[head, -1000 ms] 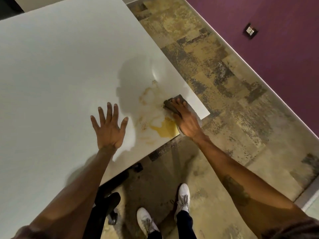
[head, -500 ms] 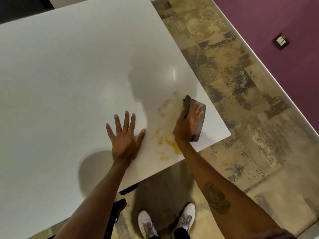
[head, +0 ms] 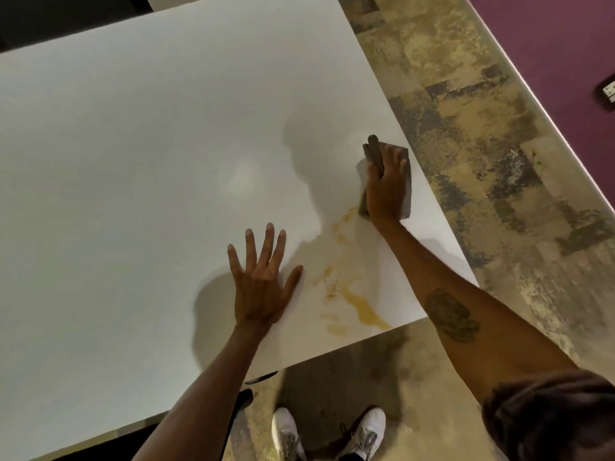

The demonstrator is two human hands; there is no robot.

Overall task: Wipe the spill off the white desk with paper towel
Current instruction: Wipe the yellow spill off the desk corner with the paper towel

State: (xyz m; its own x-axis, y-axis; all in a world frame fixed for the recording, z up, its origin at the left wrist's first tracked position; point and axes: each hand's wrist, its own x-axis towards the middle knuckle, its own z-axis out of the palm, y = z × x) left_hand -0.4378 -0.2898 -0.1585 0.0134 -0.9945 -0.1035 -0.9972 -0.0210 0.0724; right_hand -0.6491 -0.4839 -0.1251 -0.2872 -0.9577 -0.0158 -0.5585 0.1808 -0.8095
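Note:
A yellow-brown spill [head: 361, 309] streaks the near right corner of the white desk [head: 133, 161], with fainter smears running up toward my right hand. My right hand [head: 386, 191] lies flat on a folded brown paper towel [head: 404, 181], pressing it to the desk near the right edge, just beyond the upper end of the smears. One end of the towel [head: 372, 149] curls up past my fingers. My left hand [head: 261, 281] rests palm down with fingers spread on the desk, left of the spill, holding nothing.
The desk's right edge drops to a mottled tan and grey floor [head: 482, 144]. A purple wall [head: 565, 44] with a socket plate [head: 607, 94] runs along the far right. My white shoes [head: 329, 434] stand below the desk's near edge.
My right hand has slid the towel away from me, from the thick part of the spill to its far end. The yellow pool has thinned to streaks. My left hand has stayed planted.

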